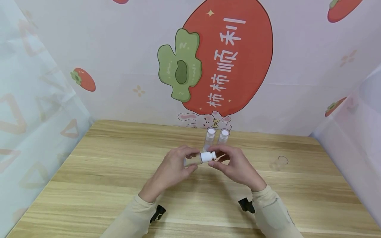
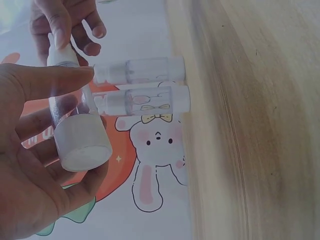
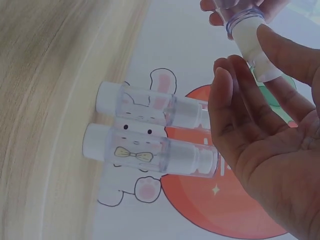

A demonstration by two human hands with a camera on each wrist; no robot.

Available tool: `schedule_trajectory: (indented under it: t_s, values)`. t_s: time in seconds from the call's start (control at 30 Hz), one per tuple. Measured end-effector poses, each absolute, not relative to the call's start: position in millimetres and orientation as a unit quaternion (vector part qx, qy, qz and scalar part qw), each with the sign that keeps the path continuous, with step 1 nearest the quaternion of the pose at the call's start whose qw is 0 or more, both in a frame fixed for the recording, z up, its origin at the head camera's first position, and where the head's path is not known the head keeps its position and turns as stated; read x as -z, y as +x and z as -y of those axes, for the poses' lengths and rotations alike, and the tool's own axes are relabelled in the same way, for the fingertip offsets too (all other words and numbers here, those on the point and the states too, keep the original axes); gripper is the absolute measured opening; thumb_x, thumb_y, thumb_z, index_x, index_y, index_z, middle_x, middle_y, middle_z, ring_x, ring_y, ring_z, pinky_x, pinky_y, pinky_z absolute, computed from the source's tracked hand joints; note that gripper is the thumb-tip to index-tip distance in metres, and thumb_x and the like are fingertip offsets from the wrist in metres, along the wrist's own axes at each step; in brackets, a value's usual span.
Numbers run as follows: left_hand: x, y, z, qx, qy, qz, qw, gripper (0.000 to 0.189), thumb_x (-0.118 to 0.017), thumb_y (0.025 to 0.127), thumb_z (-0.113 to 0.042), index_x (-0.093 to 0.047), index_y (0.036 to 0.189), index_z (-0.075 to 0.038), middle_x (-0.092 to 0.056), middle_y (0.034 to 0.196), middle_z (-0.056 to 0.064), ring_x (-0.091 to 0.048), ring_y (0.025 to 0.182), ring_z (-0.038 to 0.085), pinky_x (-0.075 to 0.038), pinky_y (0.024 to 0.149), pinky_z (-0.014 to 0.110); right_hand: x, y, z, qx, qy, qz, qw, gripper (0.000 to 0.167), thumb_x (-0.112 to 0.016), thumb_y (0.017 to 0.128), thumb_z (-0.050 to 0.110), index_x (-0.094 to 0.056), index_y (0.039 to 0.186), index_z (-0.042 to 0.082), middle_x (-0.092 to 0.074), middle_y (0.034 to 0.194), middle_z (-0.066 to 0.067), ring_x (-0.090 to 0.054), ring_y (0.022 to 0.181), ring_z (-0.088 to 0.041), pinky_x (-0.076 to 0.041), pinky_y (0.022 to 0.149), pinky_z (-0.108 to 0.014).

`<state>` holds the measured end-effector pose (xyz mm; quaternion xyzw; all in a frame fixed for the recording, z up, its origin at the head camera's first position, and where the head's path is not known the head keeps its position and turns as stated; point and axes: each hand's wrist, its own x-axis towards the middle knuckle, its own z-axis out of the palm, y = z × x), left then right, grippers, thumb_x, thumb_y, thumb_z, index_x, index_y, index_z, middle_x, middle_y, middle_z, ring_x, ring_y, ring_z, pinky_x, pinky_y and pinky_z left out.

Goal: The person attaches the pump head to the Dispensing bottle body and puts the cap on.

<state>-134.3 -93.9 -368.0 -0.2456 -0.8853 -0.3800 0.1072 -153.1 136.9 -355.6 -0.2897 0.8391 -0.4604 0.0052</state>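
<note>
A small clear pump bottle (image 1: 193, 160) with a white collar and nozzle lies tilted between the two hands, above the table. My left hand (image 1: 175, 164) grips its clear body, thumb on one side and fingers round the other; the white base (image 2: 84, 142) faces the left wrist view. At the nozzle end, my right hand (image 1: 233, 163) has thumb and forefinger about the white collar (image 3: 247, 37), its other fingers loosely bent. Just beyond the hands, two similar bottles (image 1: 209, 137) (image 3: 145, 107) stand upright side by side with clear covers over their tops.
A transparent cap-like piece (image 1: 279, 163) lies on the wooden table (image 1: 98, 172) to the right. A printed backdrop (image 1: 119, 53) rises behind the table's far edge, and pale sheets (image 1: 32, 99) hang along both sides.
</note>
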Motion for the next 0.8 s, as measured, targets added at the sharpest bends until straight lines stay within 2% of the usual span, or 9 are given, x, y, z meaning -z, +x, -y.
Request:
schedule_trajectory:
  t_s: [0.47, 0.8]
  values:
    - [368.3, -133.4, 92.0, 0.366, -0.241, 0.892, 0.11, 0.036, -0.086, 0.078, -0.004, -0.075, 0.113, -0.007, -0.073, 0.104, 0.005, -0.067, 0.089, 0.019, -0.054, 0.075, 0.038, 355.3, -152.0, -133.8, 0.449, -0.287, -0.846, -0.004, 0.03, -0.081, 0.086, 0.005, -0.07, 0.114, 0.009, -0.07, 0.106, 0.002, -0.067, 0.088, -0.017, -0.058, 0.075, -0.032]
    - [371.5, -135.8, 93.9, 0.38, -0.233, 0.889, 0.109, 0.037, -0.087, 0.077, -0.003, -0.074, 0.111, -0.006, -0.073, 0.106, 0.007, -0.069, 0.09, 0.024, -0.055, 0.077, 0.039, 352.7, -152.5, -138.5, 0.406, -0.286, -0.868, 0.01, 0.044, -0.086, 0.082, 0.012, -0.067, 0.122, 0.011, -0.069, 0.109, 0.003, -0.067, 0.093, -0.019, -0.057, 0.081, -0.042]
